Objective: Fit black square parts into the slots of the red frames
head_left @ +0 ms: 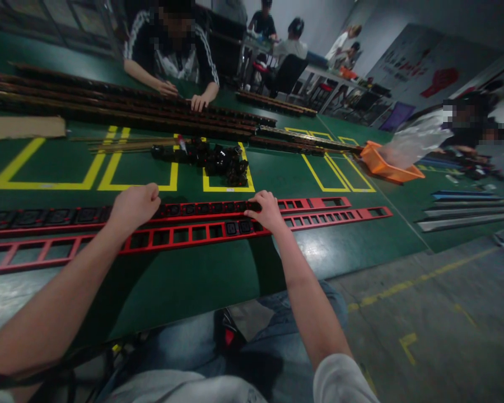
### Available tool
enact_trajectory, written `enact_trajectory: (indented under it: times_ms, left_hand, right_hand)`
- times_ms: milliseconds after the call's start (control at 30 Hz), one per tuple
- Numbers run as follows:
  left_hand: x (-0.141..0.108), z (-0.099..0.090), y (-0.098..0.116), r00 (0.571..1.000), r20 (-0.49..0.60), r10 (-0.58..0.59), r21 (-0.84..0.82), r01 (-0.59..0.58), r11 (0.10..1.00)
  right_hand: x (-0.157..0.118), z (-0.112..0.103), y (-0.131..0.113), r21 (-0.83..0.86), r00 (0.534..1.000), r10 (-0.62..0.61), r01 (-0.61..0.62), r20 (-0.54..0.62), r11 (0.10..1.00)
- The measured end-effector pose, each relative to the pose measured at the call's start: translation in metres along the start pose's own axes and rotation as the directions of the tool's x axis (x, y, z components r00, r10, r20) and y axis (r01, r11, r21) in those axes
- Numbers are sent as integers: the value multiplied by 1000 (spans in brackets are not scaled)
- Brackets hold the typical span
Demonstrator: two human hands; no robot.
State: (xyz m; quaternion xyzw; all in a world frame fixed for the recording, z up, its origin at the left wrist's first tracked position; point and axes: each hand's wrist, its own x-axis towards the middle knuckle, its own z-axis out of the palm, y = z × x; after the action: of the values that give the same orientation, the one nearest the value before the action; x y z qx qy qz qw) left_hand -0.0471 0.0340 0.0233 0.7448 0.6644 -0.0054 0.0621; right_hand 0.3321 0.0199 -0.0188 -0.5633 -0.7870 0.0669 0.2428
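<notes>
Two long red ladder-like strips lie side by side on the green table. The far red strip (319, 203) has most of its openings filled with black square socket modules (189, 209). In the near red strip (180, 237) most openings are bare, with a pair of black socket modules (238, 226) seated near its middle. My left hand (136, 208) is closed in a fist over the far strip; what its fingers hold, if anything, is hidden. My right hand (266, 210) pinches a black socket module (254, 206) at the far strip, fingers curled over it.
Beyond the strips lies a pile of black modules (222, 159) within yellow tape outlines. Long dark rails (130, 109) stretch across the table before a co-worker (176, 56). An orange bin (390, 165) with a plastic bag stands right, near metal strips (466, 210).
</notes>
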Motion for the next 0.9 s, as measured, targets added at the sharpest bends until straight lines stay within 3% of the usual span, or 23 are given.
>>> enact_trajectory:
  times_ms: [200,567,733,900]
  left_hand:
    - [3,6,-3,1000,-18,-8,9,8,1000]
    - [9,14,-8,999,-43,-4,-117,-1,993]
    - [6,11,-5,999,-49,7,-79,-10,997]
    - [5,11,-4,998,-59,9,-58,-13,998]
  right_hand:
    - [-1,-1,-1,-46,1000,1,-2,-7,999]
    - [-2,-7,-4,-33,999,12,-10,48,999]
    - [-3,-7,5,131,1000,-14,13,10,991]
    - [19,2,18,293,989,71,-30,-130,956]
